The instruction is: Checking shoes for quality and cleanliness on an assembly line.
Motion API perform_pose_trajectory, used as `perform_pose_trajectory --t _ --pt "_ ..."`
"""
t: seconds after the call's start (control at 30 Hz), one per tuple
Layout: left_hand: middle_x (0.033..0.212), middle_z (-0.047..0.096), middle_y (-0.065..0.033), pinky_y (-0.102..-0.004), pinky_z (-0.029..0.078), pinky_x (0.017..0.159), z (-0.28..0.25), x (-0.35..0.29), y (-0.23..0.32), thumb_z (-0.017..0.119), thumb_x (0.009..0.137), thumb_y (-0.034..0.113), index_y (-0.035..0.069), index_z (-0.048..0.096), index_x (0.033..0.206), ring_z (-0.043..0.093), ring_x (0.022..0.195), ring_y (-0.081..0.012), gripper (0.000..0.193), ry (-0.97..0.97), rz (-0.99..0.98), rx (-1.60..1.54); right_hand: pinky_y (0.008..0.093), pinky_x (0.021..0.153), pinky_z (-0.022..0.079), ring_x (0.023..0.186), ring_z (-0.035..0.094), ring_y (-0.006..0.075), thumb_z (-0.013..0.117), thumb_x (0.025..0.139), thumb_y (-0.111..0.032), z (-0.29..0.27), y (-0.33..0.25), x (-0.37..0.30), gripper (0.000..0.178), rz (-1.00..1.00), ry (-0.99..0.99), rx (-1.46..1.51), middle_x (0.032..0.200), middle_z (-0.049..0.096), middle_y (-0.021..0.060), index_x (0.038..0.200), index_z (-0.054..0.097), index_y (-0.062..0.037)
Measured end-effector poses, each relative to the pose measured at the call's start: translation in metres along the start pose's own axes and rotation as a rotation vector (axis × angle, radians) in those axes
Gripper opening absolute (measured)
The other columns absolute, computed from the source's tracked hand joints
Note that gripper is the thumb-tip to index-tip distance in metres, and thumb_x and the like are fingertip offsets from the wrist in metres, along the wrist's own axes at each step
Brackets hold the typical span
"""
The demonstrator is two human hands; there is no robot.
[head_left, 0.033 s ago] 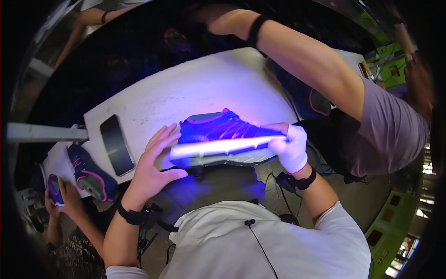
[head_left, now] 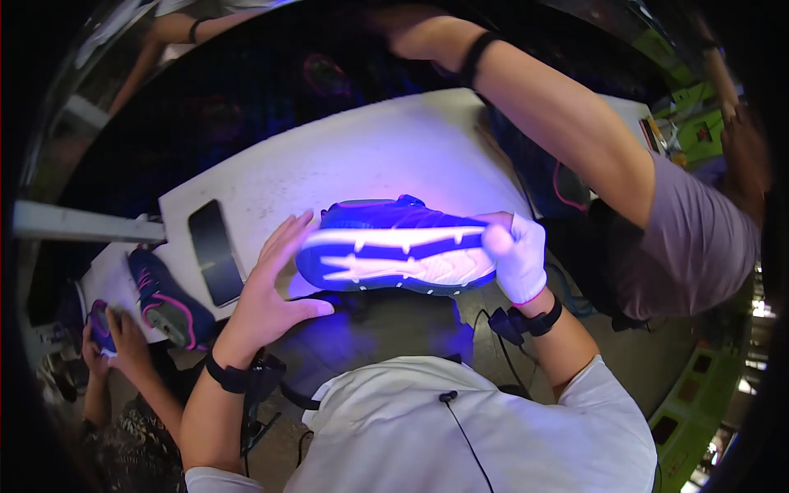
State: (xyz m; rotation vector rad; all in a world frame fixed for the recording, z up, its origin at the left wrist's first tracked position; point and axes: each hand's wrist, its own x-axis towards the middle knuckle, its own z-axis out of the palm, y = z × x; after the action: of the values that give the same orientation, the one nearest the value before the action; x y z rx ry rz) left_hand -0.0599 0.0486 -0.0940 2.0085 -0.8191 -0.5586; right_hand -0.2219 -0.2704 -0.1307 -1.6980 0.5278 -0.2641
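A blue sneaker with a pale patterned sole is lit bright violet above the near edge of the white table. Its sole is tilted toward me and its heel points left. My right hand, in a white glove, grips the toe end. At the heel, my left hand is bare, with thumb and fingers spread apart; whether its fingertips touch the shoe is unclear.
On the white table lies a dark phone. Another blue sneaker with pink trim is at left, where another person's hands hold a shoe. A co-worker's arm reaches across from the right.
The sneaker has rolled so that more of its sole faces me and less of its laced upper shows. My right hand still holds the toe; my left stays beside the heel.
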Motion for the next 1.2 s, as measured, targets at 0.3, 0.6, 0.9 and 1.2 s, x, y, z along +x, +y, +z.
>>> perform_pose_trajectory --t 0.3,0.6,0.9,1.2 --pt "0.132 0.07 -0.0092 -0.0337 0.05 0.111 -0.048 0.023 0.086 0.104 0.062 0.019 0.0 0.063 0.143 0.066 0.123 -0.018 0.092 0.17 0.149 -0.227 0.0339 0.103 0.05 0.112 0.063 0.0181 0.075 0.092 -0.055 0.087 -0.1 0.054 0.076 -0.591 -0.305 0.046 0.127 0.063 0.0097 0.146 0.059 -0.0038" --pt "0.101 0.074 -0.0022 -0.0288 0.057 0.085 -0.063 0.034 0.083 0.106 0.06 0.016 0.001 0.067 0.121 0.069 0.094 -0.0099 0.073 0.049 0.018 -0.023 0.0411 0.097 0.052 0.106 0.06 0.023 0.06 0.098 -0.042 0.123 -0.123 0.066 0.05 -0.208 -0.338 1.008 0.113 0.061 0.0126 0.125 0.063 -0.0012" --pt "0.085 0.073 -0.0047 -0.0295 0.058 0.064 -0.043 0.064 0.094 0.101 0.067 0.014 -0.002 0.069 0.108 0.07 0.072 -0.011 0.054 0.197 -0.067 0.099 0.0346 0.098 0.053 0.109 0.066 0.02 0.059 0.1 -0.032 0.109 -0.137 0.089 0.038 -0.256 -0.395 0.275 0.115 0.064 0.0111 0.125 0.062 -0.0035" --pt "0.074 0.071 -0.0123 -0.0436 0.058 0.064 -0.001 0.061 0.128 0.092 0.063 0.066 0.004 0.066 0.108 0.074 0.068 -0.0338 0.081 0.258 0.215 0.586 0.0344 0.112 0.044 0.125 0.056 0.0192 0.068 0.094 -0.055 0.057 -0.128 0.077 0.083 -0.276 -0.598 0.477 0.126 0.055 0.0091 0.153 0.05 0.0002"
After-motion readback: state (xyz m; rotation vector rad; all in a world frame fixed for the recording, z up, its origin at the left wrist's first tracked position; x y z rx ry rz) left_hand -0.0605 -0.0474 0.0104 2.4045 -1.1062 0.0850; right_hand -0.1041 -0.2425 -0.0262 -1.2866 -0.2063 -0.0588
